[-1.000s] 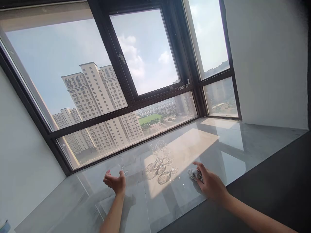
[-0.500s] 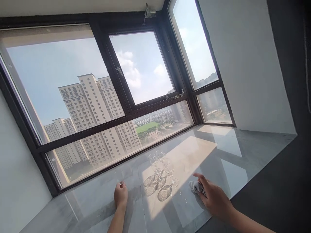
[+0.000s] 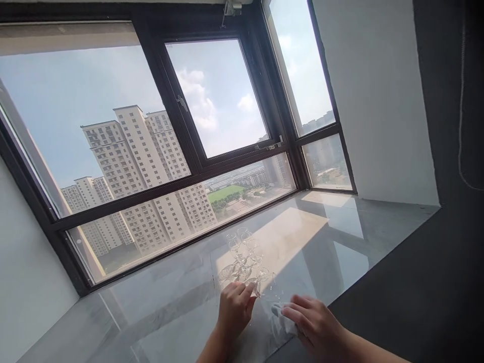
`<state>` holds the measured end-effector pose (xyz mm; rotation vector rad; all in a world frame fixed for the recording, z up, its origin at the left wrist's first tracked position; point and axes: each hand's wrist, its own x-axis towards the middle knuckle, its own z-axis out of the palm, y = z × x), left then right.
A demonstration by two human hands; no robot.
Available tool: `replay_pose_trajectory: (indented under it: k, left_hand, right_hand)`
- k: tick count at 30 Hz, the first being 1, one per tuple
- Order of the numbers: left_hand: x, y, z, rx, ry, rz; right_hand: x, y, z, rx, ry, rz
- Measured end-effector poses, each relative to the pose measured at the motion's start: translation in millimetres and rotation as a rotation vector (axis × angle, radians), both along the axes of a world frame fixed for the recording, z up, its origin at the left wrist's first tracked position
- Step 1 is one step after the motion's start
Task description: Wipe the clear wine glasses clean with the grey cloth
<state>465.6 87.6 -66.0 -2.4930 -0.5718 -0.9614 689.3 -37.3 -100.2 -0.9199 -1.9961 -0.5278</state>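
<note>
My left hand (image 3: 235,306) is closed around a clear stemmed glass (image 3: 260,283), which is tilted to the right. Its outline is faint against the sill and partly hidden by my fingers. Several more clear stemmed glasses (image 3: 245,247) stand in a cluster just beyond this hand, throwing shadows on the sill. In my right hand (image 3: 315,320), a bunched white-and-grey cloth (image 3: 282,318) is gripped low at the front edge of the sill. A short gap separates the cloth from the glass.
The glossy pale stone windowsill (image 3: 177,307) runs under both hands, with a sunlit patch (image 3: 291,227) at its middle. Dark window frames (image 3: 151,196) border it at the back. Small water drops (image 3: 279,297) glint near the cloth. A white wall (image 3: 381,111) rises at the right.
My left hand has moved right with the glass, from the left part of the sill to in front of the cluster. My right hand has come lower and left with the cloth.
</note>
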Motion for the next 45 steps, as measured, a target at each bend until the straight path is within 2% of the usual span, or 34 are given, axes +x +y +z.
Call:
replay_pose_trajectory:
  k: [2, 4, 7, 11, 15, 19, 22, 25, 27, 30, 32, 38, 45]
  left_hand:
    - [3.8, -4.5, 0.6, 0.050, 0.069, -0.024]
    - [6.7, -7.4, 1.5, 0.091, 0.109, -0.074]
    - [10.6, -10.2, 3.7, 0.111, 0.126, -0.171]
    - [11.5, -11.7, 7.2, 0.062, 0.089, -0.206]
    - [8.7, -9.9, 5.9, -0.013, -0.016, -0.165]
    - [6.3, -4.8, 0.4, -0.065, -0.109, -0.102]
    - [4.8, -1.3, -2.8, -0.091, -0.098, -0.072]
    - [4.5, -0.5, -2.7, -0.124, -0.084, -0.029]
    - [5.7, -2.2, -0.6, -0.149, -0.044, -0.053]
    - [8.3, -6.9, 3.5, -0.154, -0.034, -0.094]
    - [9.3, -8.7, 5.0, -0.151, -0.060, -0.064]
    - [6.2, 7.3, -4.6, -0.267, -0.134, 0.029]
    - [3.7, 24.8, -13.3, -0.481, -0.218, 0.066]
  right_hand:
    - [-15.5, -4.8, 14.1, 0.039, -0.078, 0.081]
    - [-25.0, -5.7, 29.5, 0.023, -0.071, 0.071]
    - [-24.9, -2.1, 46.7, -0.095, 0.114, -0.029]
    - [-10.0, 4.7, 53.5, -0.276, 0.431, -0.123]
    - [1.2, 8.9, 51.1, -0.367, 0.642, -0.154]
    - [-0.3, 7.4, 43.9, -0.428, 0.673, -0.092]
    - [-2.4, 4.5, 41.2, -0.397, 0.688, -0.058]
    - [0.5, 2.5, 45.6, -0.314, 0.628, -0.044]
    - [3.1, 2.4, 50.5, -0.280, 0.544, -0.043]
    - [4.1, 5.2, 54.6, -0.312, 0.464, -0.082]
    - [4.3, 9.5, 53.1, -0.343, 0.465, -0.120]
    - [24.0, 30.8, 34.8, -0.310, 0.492, -0.281]
    - [49.2, 43.2, 3.6, -0.405, 0.401, -0.406]
